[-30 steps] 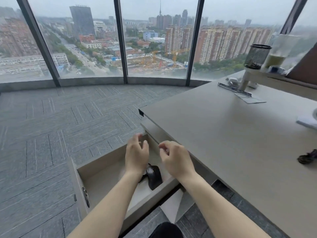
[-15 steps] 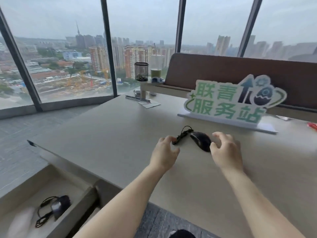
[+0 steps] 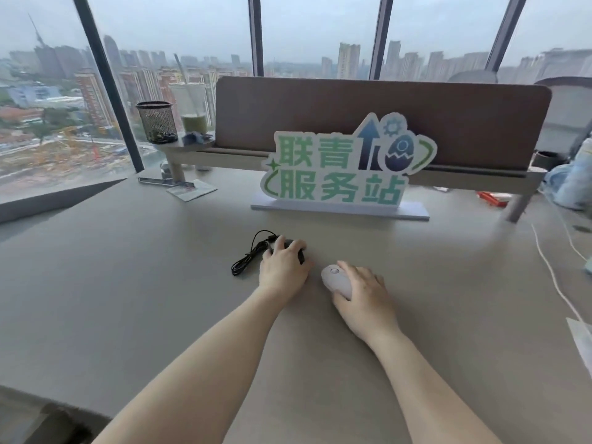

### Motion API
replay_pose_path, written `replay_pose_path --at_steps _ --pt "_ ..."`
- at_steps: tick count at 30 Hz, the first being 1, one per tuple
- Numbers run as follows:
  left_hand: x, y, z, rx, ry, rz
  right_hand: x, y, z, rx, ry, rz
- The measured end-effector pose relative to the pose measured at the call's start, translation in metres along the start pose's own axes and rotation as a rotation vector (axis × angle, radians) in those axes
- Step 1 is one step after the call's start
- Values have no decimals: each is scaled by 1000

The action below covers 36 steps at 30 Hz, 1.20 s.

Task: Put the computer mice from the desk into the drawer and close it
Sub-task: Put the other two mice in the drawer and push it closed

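Observation:
On the beige desk (image 3: 128, 283) my left hand (image 3: 283, 267) covers a black wired mouse (image 3: 301, 254), of which only the right edge shows. Its bundled black cable (image 3: 251, 256) lies just left of the hand. My right hand (image 3: 363, 291) grips a white mouse (image 3: 336, 278) from its right side, with the scroll wheel showing. Both mice rest on the desk. The drawer is out of sight beyond the lower left corner.
A green and white sign (image 3: 342, 168) stands just behind the mice. Further back are a brown divider (image 3: 384, 123), a mesh pen cup (image 3: 157, 121) and a drink cup (image 3: 193, 113) on a shelf. White cables (image 3: 551, 277) run along the right side.
My view swung from the open drawer, which holds one black mouse, up to the desk. My left hand came down on the black mouse; my right hand took hold of the white mouse.

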State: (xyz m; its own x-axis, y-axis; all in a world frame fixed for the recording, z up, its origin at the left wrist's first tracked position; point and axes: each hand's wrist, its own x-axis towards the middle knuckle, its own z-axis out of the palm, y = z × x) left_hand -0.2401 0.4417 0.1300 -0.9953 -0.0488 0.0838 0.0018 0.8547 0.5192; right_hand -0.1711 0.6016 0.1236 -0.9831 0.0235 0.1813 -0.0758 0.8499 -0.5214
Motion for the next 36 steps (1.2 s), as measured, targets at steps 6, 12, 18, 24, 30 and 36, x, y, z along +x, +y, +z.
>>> replay_pose_path --at_steps 6,12,18,24,30,36 --pt "-18 -18 -7 -6 228 -40 -4 -5 5 70 33 3" --pt "-66 -46 -67 -312 452 7 -27 -57 1 251 90 -121" --pt "-144 -84 -184 -407 800 107 -70 -168 6 492 147 -360" --pt "-238 -149 -283 -274 956 69 -121 -278 34 674 69 -543" --pt "-319 -252 -304 -161 959 -196 -172 -356 112 695 -265 -615" --pt "-377 -364 -250 -87 805 -644 -223 -394 213 501 -609 -578"
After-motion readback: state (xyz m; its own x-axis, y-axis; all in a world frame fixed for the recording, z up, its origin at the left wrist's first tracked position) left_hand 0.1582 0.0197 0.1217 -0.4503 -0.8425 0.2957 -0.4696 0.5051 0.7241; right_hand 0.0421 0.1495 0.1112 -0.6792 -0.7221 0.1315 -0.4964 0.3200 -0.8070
